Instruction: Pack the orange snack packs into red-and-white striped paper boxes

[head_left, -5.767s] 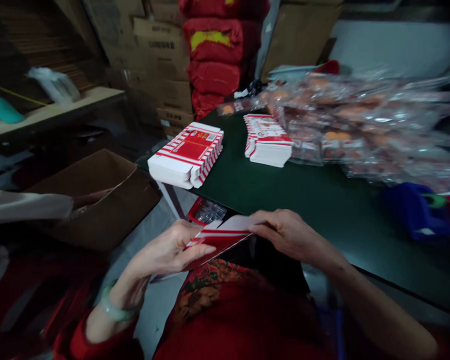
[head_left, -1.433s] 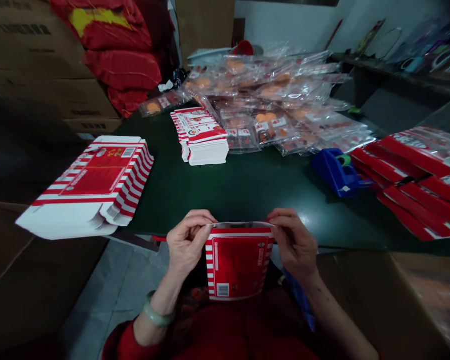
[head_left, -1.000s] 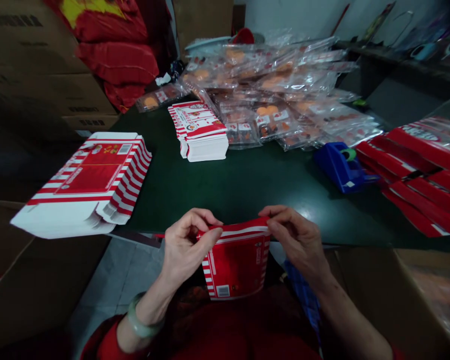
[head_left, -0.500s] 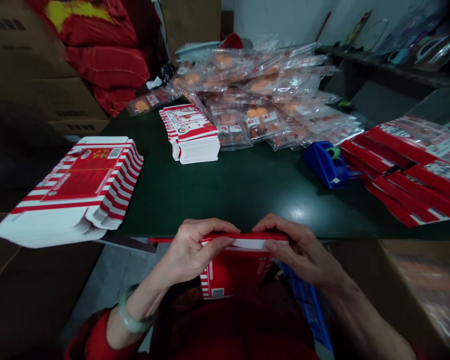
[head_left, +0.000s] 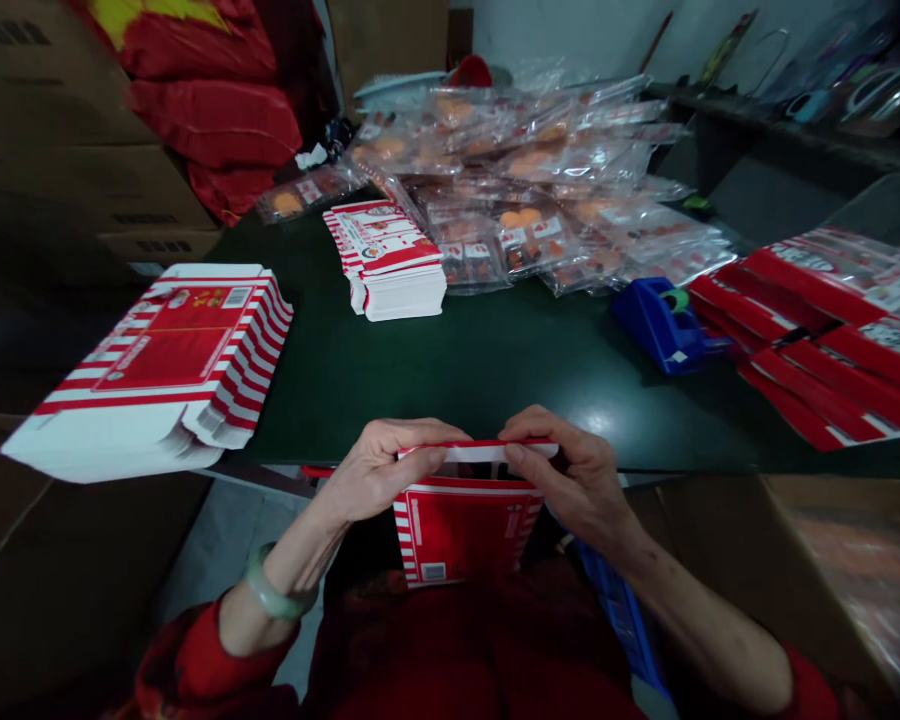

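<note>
A red-and-white cardboard box (head_left: 457,535) with striped edges and a barcode stands upright at the table's front edge, close to my body. Its top is partly open, and a dark gap shows below the flap. My left hand (head_left: 390,462) pinches the left part of the top flap between thumb and fingers. On the right part of the same flap, my right hand (head_left: 570,465) has its thumb in front and its fingers behind. A pale green bangle (head_left: 274,590) circles my left wrist. The box's lower end is hidden against my clothing.
Flattened striped cartons (head_left: 172,340) lie stacked at left, with a smaller stack of printed cards (head_left: 390,255) behind. Clear plastic packets (head_left: 540,170) pile up at the back. A blue tape dispenser (head_left: 664,325) sits beside red packages (head_left: 832,330) on the green table (head_left: 487,365).
The top flap has lifted away from the box front, so a dark opening now shows beneath it. Both hands have moved slightly up with the flap still pinched.
</note>
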A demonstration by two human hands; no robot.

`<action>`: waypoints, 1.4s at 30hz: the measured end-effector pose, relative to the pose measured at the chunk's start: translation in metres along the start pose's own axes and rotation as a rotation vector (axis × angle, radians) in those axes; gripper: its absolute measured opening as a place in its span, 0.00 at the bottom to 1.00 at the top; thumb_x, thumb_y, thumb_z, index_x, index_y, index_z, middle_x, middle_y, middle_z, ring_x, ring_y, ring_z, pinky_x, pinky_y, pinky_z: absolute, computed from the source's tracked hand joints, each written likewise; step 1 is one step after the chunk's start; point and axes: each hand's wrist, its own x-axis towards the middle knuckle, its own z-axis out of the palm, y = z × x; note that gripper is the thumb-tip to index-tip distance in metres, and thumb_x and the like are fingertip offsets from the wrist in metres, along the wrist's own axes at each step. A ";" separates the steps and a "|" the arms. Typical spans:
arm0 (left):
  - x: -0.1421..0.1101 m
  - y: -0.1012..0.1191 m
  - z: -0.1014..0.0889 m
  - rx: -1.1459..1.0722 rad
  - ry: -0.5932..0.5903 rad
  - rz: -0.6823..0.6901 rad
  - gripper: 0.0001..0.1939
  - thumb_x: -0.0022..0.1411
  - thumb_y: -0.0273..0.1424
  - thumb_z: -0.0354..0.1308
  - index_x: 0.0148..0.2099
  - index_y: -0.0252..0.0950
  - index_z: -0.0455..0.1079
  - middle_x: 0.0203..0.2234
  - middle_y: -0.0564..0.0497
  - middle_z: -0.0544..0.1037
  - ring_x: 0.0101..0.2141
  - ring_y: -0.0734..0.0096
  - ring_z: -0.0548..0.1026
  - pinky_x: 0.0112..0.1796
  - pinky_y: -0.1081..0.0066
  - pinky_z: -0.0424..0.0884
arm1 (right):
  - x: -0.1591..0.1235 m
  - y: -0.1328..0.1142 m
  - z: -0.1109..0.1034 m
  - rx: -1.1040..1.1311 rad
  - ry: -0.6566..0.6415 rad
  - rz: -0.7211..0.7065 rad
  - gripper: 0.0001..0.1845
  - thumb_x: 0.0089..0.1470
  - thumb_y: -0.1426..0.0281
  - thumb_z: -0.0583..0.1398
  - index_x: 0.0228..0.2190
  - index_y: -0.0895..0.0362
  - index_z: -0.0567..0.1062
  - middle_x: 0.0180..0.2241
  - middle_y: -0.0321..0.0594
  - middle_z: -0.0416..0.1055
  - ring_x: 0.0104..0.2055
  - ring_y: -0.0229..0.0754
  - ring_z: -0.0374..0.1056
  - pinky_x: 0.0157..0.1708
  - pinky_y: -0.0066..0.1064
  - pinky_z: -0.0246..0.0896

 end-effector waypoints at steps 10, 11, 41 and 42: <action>-0.009 -0.021 0.008 0.183 0.163 0.355 0.14 0.60 0.25 0.51 0.40 0.37 0.78 0.32 0.45 0.81 0.35 0.63 0.79 0.37 0.64 0.74 | -0.016 0.009 0.012 0.053 -0.064 -0.135 0.13 0.61 0.74 0.47 0.38 0.55 0.70 0.36 0.41 0.69 0.39 0.39 0.67 0.38 0.34 0.64; -0.011 -0.024 0.010 0.196 0.196 0.383 0.14 0.60 0.25 0.51 0.40 0.37 0.78 0.32 0.45 0.81 0.35 0.63 0.78 0.37 0.64 0.74 | -0.018 0.011 0.016 0.060 -0.042 -0.165 0.12 0.61 0.74 0.48 0.38 0.55 0.70 0.37 0.42 0.68 0.39 0.40 0.67 0.39 0.36 0.64; -0.014 -0.050 0.028 0.329 0.458 0.518 0.06 0.54 0.21 0.62 0.34 0.36 0.75 0.32 0.50 0.79 0.31 0.70 0.79 0.33 0.72 0.76 | -0.025 0.037 0.037 0.050 0.165 -0.185 0.09 0.60 0.73 0.50 0.37 0.54 0.71 0.38 0.41 0.69 0.40 0.39 0.67 0.41 0.35 0.64; -0.012 -0.050 0.026 0.326 0.452 0.518 0.06 0.54 0.21 0.62 0.33 0.36 0.75 0.32 0.51 0.79 0.31 0.70 0.79 0.32 0.72 0.76 | -0.023 0.038 0.034 0.047 0.129 -0.191 0.10 0.61 0.72 0.50 0.37 0.54 0.72 0.37 0.41 0.70 0.40 0.39 0.68 0.41 0.34 0.65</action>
